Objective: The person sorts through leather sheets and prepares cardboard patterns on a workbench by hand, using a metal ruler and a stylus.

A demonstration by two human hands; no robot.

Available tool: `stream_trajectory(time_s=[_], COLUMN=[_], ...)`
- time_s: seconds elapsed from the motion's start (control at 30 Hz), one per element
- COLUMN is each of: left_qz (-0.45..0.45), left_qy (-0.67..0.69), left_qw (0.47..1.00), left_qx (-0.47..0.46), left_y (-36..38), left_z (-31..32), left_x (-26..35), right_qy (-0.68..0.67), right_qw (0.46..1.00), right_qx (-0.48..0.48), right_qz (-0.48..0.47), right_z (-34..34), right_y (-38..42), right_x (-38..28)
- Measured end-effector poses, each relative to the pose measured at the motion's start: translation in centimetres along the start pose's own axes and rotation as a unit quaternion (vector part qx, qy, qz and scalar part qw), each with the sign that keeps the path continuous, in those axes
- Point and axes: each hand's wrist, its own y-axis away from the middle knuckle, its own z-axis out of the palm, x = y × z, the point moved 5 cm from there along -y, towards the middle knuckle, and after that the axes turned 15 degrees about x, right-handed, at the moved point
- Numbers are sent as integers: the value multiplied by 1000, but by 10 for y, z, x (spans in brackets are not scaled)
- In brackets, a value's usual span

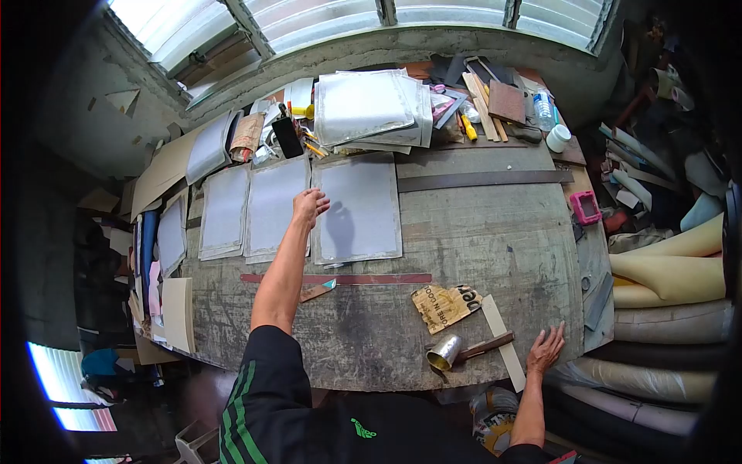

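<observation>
My left hand point(310, 203) is over the gap between two stacks of pale grey sheets, its fingers curled together; whether anything is in them is hidden. Its shadow falls on the right stack point(359, 224), while the middle stack point(276, 205) lies just left of it. My right hand point(546, 348) rests on the table's right front side with fingers apart, holding nothing. Left of it are a pale flat strip point(504, 344), a dark bar point(485, 347) crossing it, a metal cup point(444, 353) on its side and a torn brown paper piece point(444, 307).
A dark red strip point(371, 278) and a short tool with a teal end point(318, 290) lie mid-table. Toward the window are a tall sheet pile point(363, 104), a phone point(288, 138), wooden sticks point(483, 108) and a white jar point(558, 139). Rolled material point(672, 271) is stacked at right.
</observation>
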Motion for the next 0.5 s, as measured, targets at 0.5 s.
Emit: stream_trajectory(time_s=[0.5], left_qz=[185], left_qy=[-107], left_qw=[976], left_qx=[-31], left_y=[40], left_z=[-64], left_x=[71], right_qy=[-299], right_qw=[950], right_qx=[18], right_qz=[-83], right_z=[5], right_y=[-97], right_x=[-161])
